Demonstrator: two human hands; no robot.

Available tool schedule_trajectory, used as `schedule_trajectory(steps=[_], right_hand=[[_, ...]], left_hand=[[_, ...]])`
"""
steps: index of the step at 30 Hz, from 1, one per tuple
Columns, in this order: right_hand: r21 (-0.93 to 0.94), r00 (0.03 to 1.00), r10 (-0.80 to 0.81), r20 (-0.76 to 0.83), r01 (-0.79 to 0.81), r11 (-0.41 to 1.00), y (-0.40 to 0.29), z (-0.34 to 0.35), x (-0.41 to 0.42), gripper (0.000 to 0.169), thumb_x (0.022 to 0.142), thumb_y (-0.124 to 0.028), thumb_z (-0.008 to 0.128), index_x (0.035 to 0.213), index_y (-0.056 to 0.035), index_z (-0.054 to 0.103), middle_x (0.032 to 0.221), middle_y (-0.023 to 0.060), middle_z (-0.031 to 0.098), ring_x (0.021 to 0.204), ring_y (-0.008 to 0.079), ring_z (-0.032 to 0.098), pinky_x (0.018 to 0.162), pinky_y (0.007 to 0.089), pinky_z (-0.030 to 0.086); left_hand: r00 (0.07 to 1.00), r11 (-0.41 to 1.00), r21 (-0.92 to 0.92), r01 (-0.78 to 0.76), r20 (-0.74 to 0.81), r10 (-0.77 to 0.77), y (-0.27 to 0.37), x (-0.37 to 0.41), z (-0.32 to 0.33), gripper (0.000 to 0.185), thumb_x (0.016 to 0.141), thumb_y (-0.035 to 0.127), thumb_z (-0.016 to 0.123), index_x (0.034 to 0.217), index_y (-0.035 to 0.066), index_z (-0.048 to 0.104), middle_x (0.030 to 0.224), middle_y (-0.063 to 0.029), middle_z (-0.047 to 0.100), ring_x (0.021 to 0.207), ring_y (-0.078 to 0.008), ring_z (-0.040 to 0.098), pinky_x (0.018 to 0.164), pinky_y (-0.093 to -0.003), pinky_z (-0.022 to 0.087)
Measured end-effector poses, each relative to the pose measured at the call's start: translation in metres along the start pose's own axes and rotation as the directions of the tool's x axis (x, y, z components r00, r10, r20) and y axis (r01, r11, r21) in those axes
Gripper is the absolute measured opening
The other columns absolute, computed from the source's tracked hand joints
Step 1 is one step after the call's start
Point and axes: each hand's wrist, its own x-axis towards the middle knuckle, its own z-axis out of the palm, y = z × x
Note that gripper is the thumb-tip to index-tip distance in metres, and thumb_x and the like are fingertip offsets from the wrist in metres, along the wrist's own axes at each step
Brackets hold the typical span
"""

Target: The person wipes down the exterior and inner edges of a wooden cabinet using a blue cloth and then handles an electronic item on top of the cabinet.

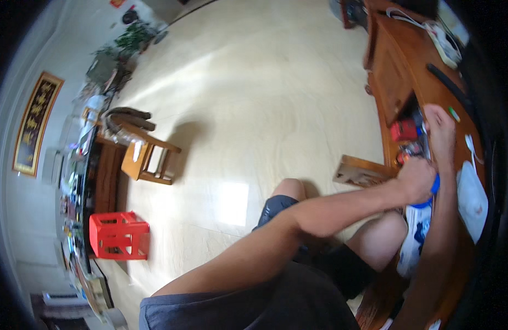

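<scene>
My left hand (416, 181) is closed in a fist over the drawer (427, 142) of a wooden cabinet. A blue object (423, 204) shows against its wrist side; whether the fingers hold it is hidden. Beyond it, my right hand (441, 128) bends its fingers at the drawer's inner edge, and its grip cannot be made out. A red box (404, 130) lies in the drawer, near small orange and dark items (407, 153). Below the left hand is a white and blue plastic packet (414, 239), partly covered by my right forearm.
On the cabinet top (427, 62) are a white power strip (445, 51), a black strip (447, 82), a green item (454, 114) and a white face mask (472, 200). A low wooden seat (361, 171) stands by my knee. Across the floor are a wooden chair (148, 159) and a red plastic stool (118, 235).
</scene>
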Motion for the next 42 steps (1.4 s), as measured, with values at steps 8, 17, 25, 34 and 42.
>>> schedule_trajectory(steps=[8, 17, 25, 34, 42], right_hand=[[0.090, 0.999, 0.035, 0.016, -0.036, 0.995, 0.011, 0.000, -0.003, 0.025, 0.100, -0.022, 0.062, 0.109, -0.0007, 0.069, 0.083, -0.0004, 0.063, 0.071, 0.0072, 0.054, 0.063, 0.0238, 0.043], [0.080, 0.999, -0.028, -0.042, 0.031, 0.996, -0.023, -0.004, -0.013, 0.021, 0.096, -0.019, 0.064, 0.100, 0.0006, 0.071, 0.073, 0.0002, 0.064, 0.064, 0.0077, 0.056, 0.060, 0.0242, 0.046], [0.006, 0.995, -0.038, -0.095, 0.039, 0.999, -0.031, -0.002, -0.018, 0.020, 0.094, -0.018, 0.064, 0.097, 0.0005, 0.072, 0.068, 0.0007, 0.063, 0.062, 0.0080, 0.056, 0.058, 0.0255, 0.045], [-0.016, 0.997, -0.010, -0.077, 0.009, 1.000, -0.025, -0.003, -0.016, 0.023, 0.094, -0.020, 0.064, 0.099, 0.0005, 0.072, 0.068, 0.0035, 0.065, 0.063, 0.0103, 0.059, 0.060, 0.0269, 0.046], [-0.001, 0.996, 0.001, -0.087, -0.001, 1.000, -0.023, -0.002, -0.019, 0.021, 0.093, -0.020, 0.065, 0.099, -0.0003, 0.072, 0.070, 0.0042, 0.067, 0.063, 0.0097, 0.060, 0.059, 0.0273, 0.048]], left_hand=[[0.999, 0.998, 0.044, 0.050, 0.005, -0.050, -0.022, -0.020, -0.027, 0.038, 0.070, 0.036, 0.073, 0.082, 0.000, 0.071, 0.082, -0.0227, 0.070, 0.080, -0.0395, 0.070, 0.078, -0.0474, 0.057], [0.988, 0.984, 0.139, 0.113, -0.119, -0.096, -0.083, -0.114, -0.105, 0.038, 0.070, 0.027, 0.072, 0.096, 0.001, 0.067, 0.089, -0.0212, 0.068, 0.085, -0.0420, 0.067, 0.081, -0.0481, 0.055], [0.976, 0.982, 0.078, 0.173, -0.146, -0.160, -0.091, -0.133, -0.121, 0.040, 0.069, 0.024, 0.071, 0.100, 0.000, 0.070, 0.090, -0.0226, 0.070, 0.080, -0.0404, 0.070, 0.078, -0.0444, 0.057], [1.000, 0.997, 0.079, 0.010, 0.022, -0.012, -0.044, -0.057, -0.070, 0.039, 0.074, 0.032, 0.071, 0.101, 0.004, 0.068, 0.090, -0.0228, 0.070, 0.085, -0.0406, 0.068, 0.080, -0.0470, 0.056], [0.999, 0.996, 0.082, -0.038, 0.035, 0.036, 0.004, -0.017, -0.028, 0.042, 0.075, 0.034, 0.073, 0.102, 0.002, 0.067, 0.085, -0.0223, 0.070, 0.082, -0.0395, 0.069, 0.077, -0.0482, 0.057]])
